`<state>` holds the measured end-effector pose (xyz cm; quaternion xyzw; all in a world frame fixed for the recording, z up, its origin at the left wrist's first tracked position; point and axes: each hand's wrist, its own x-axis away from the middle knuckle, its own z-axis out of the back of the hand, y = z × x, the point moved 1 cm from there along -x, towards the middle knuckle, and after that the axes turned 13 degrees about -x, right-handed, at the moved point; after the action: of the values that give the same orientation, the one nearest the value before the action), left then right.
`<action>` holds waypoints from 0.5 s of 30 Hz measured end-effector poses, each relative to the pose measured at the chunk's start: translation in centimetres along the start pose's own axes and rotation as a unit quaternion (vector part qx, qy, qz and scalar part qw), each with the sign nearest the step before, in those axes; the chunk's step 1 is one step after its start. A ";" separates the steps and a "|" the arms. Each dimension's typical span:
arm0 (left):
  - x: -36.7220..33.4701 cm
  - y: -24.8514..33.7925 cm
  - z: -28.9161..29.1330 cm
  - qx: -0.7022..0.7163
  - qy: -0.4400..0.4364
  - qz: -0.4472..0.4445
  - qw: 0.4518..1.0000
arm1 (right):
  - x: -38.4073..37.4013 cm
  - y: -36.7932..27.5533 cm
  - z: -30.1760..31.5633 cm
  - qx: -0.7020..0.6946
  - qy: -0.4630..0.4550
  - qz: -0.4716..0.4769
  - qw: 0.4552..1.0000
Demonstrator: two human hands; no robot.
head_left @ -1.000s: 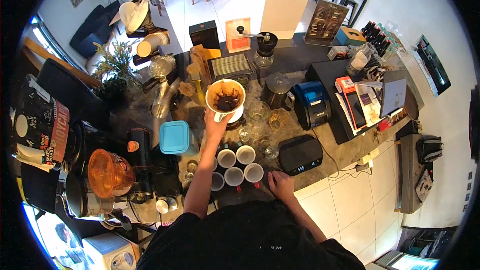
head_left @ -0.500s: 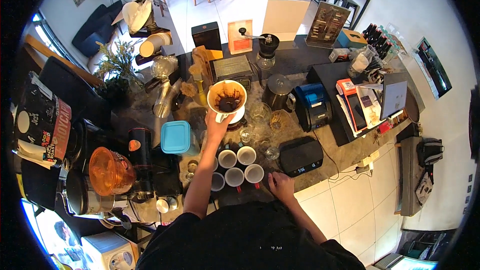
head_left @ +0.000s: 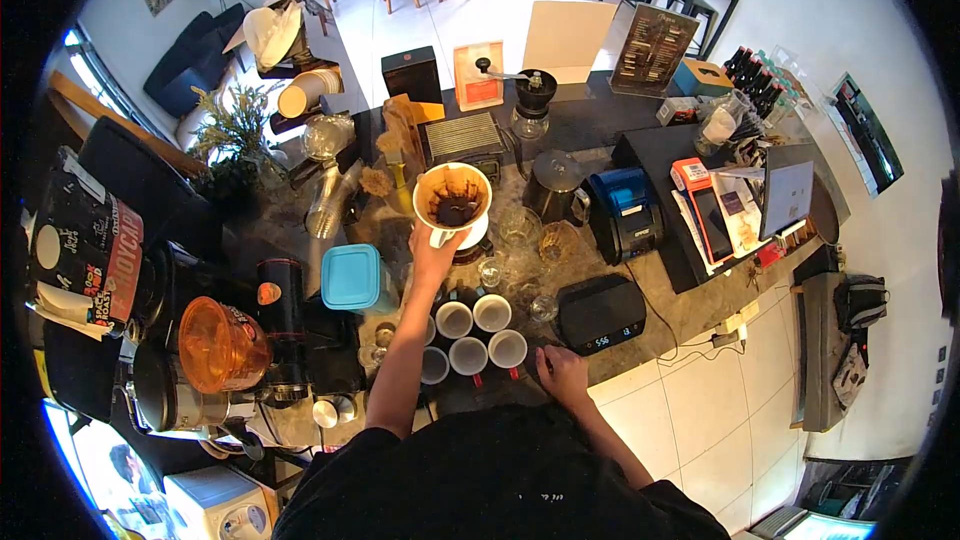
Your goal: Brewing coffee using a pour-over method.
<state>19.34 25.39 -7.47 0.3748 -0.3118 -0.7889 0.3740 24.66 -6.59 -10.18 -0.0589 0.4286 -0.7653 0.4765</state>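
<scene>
My left hand [head_left: 434, 252] is closed around the handle of a white coffee dripper [head_left: 440, 234], held over the middle of the counter. Inside the dripper, a paper filter [head_left: 462, 180] has dark wet coffee grounds [head_left: 455, 208] at the bottom and up its sides. What is directly under the dripper is mostly hidden. At the near edge of the counter, my right hand [head_left: 562, 372] rests with its fingers curled in and nothing visible in them. It is between a group of white-lined cups [head_left: 508, 347] and a black digital scale [head_left: 600, 312].
A blue-lidded container [head_left: 352, 276] stands left of my left forearm. Beyond the dripper are a hand grinder [head_left: 534, 100] and a dark metal jug [head_left: 556, 180]. Small glasses [head_left: 520, 225] sit to its right, near a blue-topped printer [head_left: 625, 210]. An orange tub [head_left: 222, 342] stands at the left.
</scene>
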 end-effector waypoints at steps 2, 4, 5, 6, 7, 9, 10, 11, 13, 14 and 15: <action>0.0 -0.1 0.0 -0.006 -0.006 -0.003 1.000 | 0.1 0.0 0.0 0.003 -0.002 -0.005 1.000; -0.1 -0.4 0.1 -0.012 -0.011 -0.005 1.000 | 0.0 0.0 0.0 0.001 0.001 -0.003 1.000; -0.1 -0.8 0.0 -0.021 -0.020 -0.003 1.000 | 0.0 0.0 0.0 0.000 0.003 0.001 1.000; -0.2 -1.2 -0.1 -0.031 -0.030 0.000 0.999 | 0.0 -0.1 -0.1 0.000 0.002 0.002 1.000; -0.2 -1.6 -0.2 -0.031 -0.029 0.001 0.999 | -0.1 -0.1 -0.1 -0.003 -0.002 -0.002 1.000; -0.2 -1.8 -0.3 -0.017 -0.018 -0.007 1.000 | -0.1 -0.3 0.0 -0.004 -0.006 -0.006 1.000; -0.1 -2.0 -0.4 -0.017 -0.018 -0.007 1.000 | -0.1 -0.4 0.1 -0.007 -0.002 -0.003 1.000; 0.0 -1.7 -0.4 -0.006 -0.016 -0.005 1.000 | -0.2 -0.5 0.2 -0.009 0.004 -0.001 1.000; 0.0 -1.2 -0.4 0.005 -0.016 -0.003 1.000 | 0.1 -0.1 0.0 -0.001 0.002 -0.008 1.000; 0.0 -1.1 -0.3 -0.005 -0.016 -0.003 1.000 | 0.1 -0.1 0.0 0.005 -0.001 -0.014 1.000; 0.0 -1.0 -0.3 -0.014 -0.016 -0.004 1.000 | 0.1 0.0 0.0 0.005 0.000 -0.014 1.000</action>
<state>19.16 25.84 -8.42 0.3578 -0.3054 -0.8005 0.3714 24.59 -6.61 -10.18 -0.0626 0.4236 -0.7740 0.4664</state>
